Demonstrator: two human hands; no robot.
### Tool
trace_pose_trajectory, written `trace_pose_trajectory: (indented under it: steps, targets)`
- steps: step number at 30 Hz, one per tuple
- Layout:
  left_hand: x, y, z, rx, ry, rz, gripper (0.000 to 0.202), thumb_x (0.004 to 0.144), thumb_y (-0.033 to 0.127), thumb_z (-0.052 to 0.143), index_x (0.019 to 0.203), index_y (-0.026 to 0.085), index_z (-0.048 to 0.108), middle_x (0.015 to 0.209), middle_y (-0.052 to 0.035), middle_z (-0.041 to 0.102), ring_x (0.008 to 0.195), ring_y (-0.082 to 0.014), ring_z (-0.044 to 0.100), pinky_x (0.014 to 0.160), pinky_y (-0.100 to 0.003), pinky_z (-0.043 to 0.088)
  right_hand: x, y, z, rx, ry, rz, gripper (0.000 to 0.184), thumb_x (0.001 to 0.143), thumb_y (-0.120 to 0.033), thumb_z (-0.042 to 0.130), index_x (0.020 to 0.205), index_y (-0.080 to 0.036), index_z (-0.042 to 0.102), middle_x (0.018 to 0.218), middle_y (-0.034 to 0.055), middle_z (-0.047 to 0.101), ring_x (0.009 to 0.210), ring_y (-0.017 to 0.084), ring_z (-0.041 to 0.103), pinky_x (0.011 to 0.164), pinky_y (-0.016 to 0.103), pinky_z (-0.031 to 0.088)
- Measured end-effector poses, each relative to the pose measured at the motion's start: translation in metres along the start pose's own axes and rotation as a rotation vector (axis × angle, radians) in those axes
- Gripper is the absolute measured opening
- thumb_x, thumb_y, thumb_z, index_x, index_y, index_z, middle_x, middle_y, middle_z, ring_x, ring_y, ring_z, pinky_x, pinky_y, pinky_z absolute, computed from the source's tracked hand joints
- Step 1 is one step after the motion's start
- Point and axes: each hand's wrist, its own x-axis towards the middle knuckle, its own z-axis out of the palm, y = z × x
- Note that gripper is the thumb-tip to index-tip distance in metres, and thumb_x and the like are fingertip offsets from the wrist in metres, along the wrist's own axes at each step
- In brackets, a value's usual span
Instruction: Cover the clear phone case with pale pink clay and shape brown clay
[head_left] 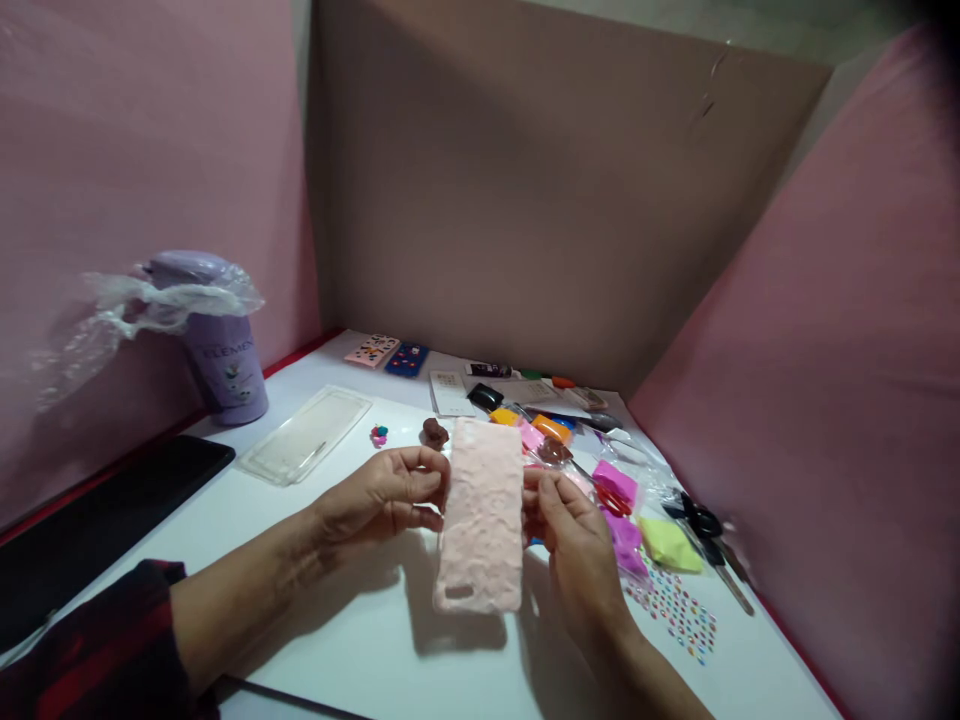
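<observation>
A phone case (482,515) covered with bumpy pale pink clay is held up above the white table, its camera cutout at the lower left. My left hand (386,495) grips the case's left edge between thumb and fingers. On the opposite edge, my right hand (574,525) pinches the case, with some fingers hidden behind it. Just behind the case's upper left corner lies a lump of brown clay (434,433). A small multicoloured clay bit (379,435) sits left of that lump.
At left stand a purple tumbler (225,350) wrapped partly in plastic, a clear tray (307,435) and a black object (112,530). Clay packets (671,543), scissors (712,540) and stick-on gems (679,610) crowd the right. Two decorated cases (390,355) lie at the back.
</observation>
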Motion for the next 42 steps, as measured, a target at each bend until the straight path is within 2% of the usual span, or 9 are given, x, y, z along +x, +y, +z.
trace_pose_trajectory:
  steps: [3, 7, 11, 15, 24, 28, 34, 38, 42]
  targets:
    - [-0.002, 0.003, 0.003, -0.020, 0.043, 0.012, 0.009, 0.070, 0.014, 0.072, 0.076, 0.013, 0.065, 0.069, -0.0024, 0.065, 0.062, -0.0113, 0.060, 0.061, -0.022, 0.047, -0.001, 0.003, 0.002, -0.087, -0.009, -0.061, 0.025, 0.081, -0.041, 0.063, 0.091, -0.018, 0.062, 0.073, 0.0028, 0.065, 0.057, 0.012, 0.054, 0.050, 0.021, 0.043]
    - [-0.001, -0.013, 0.012, -0.130, 0.042, -0.081, 0.008, 0.074, 0.019, 0.067, 0.076, 0.012, 0.065, 0.067, -0.0048, 0.066, 0.058, -0.0146, 0.061, 0.059, -0.027, 0.048, -0.009, 0.008, 0.010, -0.141, -0.115, -0.026, 0.024, 0.083, -0.041, 0.059, 0.088, -0.017, 0.059, 0.068, 0.0008, 0.061, 0.050, 0.010, 0.049, 0.047, 0.021, 0.039]
    - [0.003, -0.022, 0.012, -0.123, 0.195, 0.021, 0.008, 0.079, 0.019, 0.063, 0.079, 0.012, 0.064, 0.069, -0.0063, 0.067, 0.063, -0.0151, 0.063, 0.065, -0.026, 0.050, -0.013, 0.014, 0.011, -0.340, -0.139, -0.103, 0.022, 0.089, -0.038, 0.051, 0.080, -0.019, 0.057, 0.062, -0.0023, 0.053, 0.054, 0.011, 0.048, 0.050, 0.022, 0.038]
    - [0.003, -0.015, 0.008, -0.169, 0.236, -0.020, 0.025, 0.088, 0.031, 0.051, 0.083, 0.011, 0.064, 0.067, -0.0077, 0.067, 0.063, -0.0147, 0.063, 0.067, -0.027, 0.051, -0.011, 0.014, 0.007, -0.435, -0.136, -0.146, 0.020, 0.091, -0.034, 0.047, 0.080, -0.020, 0.056, 0.063, -0.0025, 0.052, 0.056, 0.013, 0.047, 0.052, 0.024, 0.037]
    - [0.000, -0.010, 0.012, -0.125, 0.220, -0.067, 0.005, 0.075, 0.014, 0.067, 0.076, 0.010, 0.064, 0.068, -0.0065, 0.068, 0.061, -0.0154, 0.063, 0.065, -0.027, 0.049, -0.010, 0.004, 0.003, -0.622, -0.169, -0.231, 0.011, 0.088, -0.020, 0.048, 0.085, -0.021, 0.059, 0.078, 0.0011, 0.059, 0.072, 0.017, 0.054, 0.064, 0.028, 0.043]
    - [-0.003, 0.006, 0.006, -0.139, 0.369, 0.057, 0.008, 0.077, 0.005, 0.059, 0.072, 0.011, 0.062, 0.064, -0.0043, 0.067, 0.057, -0.0133, 0.062, 0.061, -0.024, 0.050, -0.007, 0.005, 0.001, -0.780, -0.076, -0.361, 0.012, 0.085, -0.021, 0.051, 0.091, -0.021, 0.061, 0.092, 0.0049, 0.061, 0.081, 0.021, 0.056, 0.067, 0.031, 0.044]
    - [-0.008, 0.024, 0.000, -0.094, 0.454, 0.166, 0.012, 0.080, 0.005, 0.055, 0.086, 0.009, 0.065, 0.070, -0.0065, 0.070, 0.060, -0.0166, 0.065, 0.059, -0.026, 0.051, -0.007, 0.010, 0.004, -1.113, -0.265, -0.524, 0.036, 0.071, -0.019, 0.067, 0.106, -0.024, 0.060, 0.110, 0.0088, 0.056, 0.102, 0.029, 0.049, 0.081, 0.042, 0.044]
    - [-0.007, 0.019, -0.002, -0.102, 0.476, 0.130, 0.006, 0.076, 0.005, 0.061, 0.076, 0.010, 0.063, 0.066, -0.0046, 0.068, 0.054, -0.0135, 0.061, 0.057, -0.024, 0.049, -0.006, 0.011, 0.001, -1.237, -0.189, -0.528, 0.022, 0.074, -0.011, 0.057, 0.093, -0.022, 0.059, 0.101, 0.0086, 0.056, 0.094, 0.027, 0.050, 0.075, 0.040, 0.045]
    - [-0.003, 0.010, -0.005, -0.110, 0.455, 0.053, 0.012, 0.075, 0.002, 0.060, 0.069, 0.012, 0.061, 0.065, -0.0038, 0.066, 0.059, -0.0124, 0.061, 0.062, -0.023, 0.050, -0.002, 0.010, -0.004, -1.280, -0.160, -0.544, 0.024, 0.073, -0.004, 0.048, 0.090, -0.020, 0.055, 0.093, 0.0089, 0.054, 0.089, 0.026, 0.050, 0.073, 0.039, 0.044]
